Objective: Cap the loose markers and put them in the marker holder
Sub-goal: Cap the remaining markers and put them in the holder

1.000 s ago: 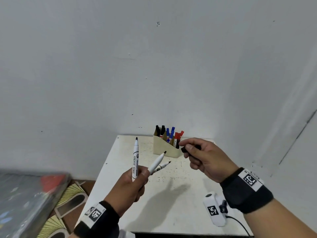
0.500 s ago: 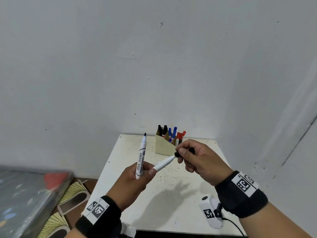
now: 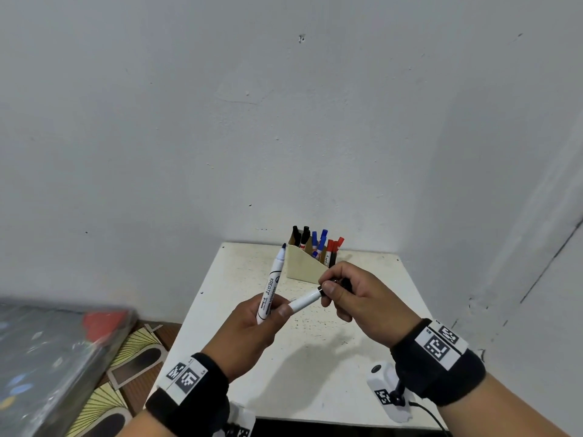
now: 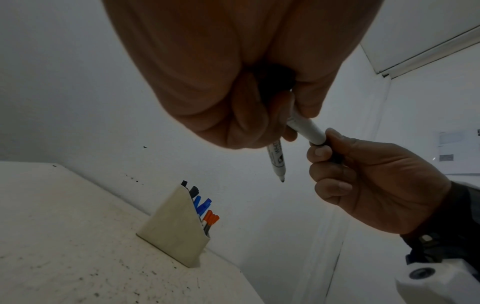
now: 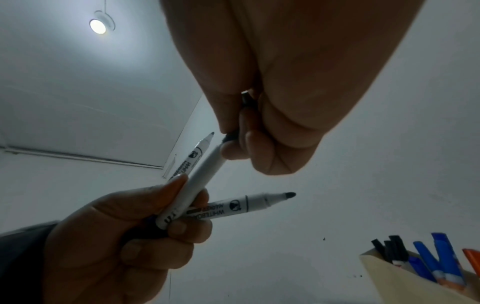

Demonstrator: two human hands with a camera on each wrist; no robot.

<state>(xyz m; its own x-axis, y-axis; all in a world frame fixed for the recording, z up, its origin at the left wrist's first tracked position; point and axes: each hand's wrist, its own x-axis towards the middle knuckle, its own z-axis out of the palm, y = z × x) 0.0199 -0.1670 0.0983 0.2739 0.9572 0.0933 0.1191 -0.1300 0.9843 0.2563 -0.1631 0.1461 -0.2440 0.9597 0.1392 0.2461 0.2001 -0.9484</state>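
Note:
My left hand [image 3: 274, 310] grips three white whiteboard markers in a fan. One uncapped marker [image 3: 273, 279] stands upright. A second marker [image 3: 304, 300] points right. My right hand [image 3: 331, 288] pinches a black cap [image 5: 230, 137] that sits on this marker's tip. The third marker [image 5: 241, 205], uncapped, shows in the right wrist view and is hidden in the head view. The cream marker holder [image 3: 303, 266] stands at the back of the table with capped black, blue and red markers in it.
A small white table [image 3: 315, 373] sits in a corner, with walls behind and to the right. A white device with a cable [image 3: 389, 395] lies at its front right. A blurred grey object [image 3: 47, 357] and patterned pieces [image 3: 138, 357] are low at the left.
My right hand has moved left with the black cap and brought it onto the tip of the marker that points right. My left hand has shifted slightly right, still gripping the markers.

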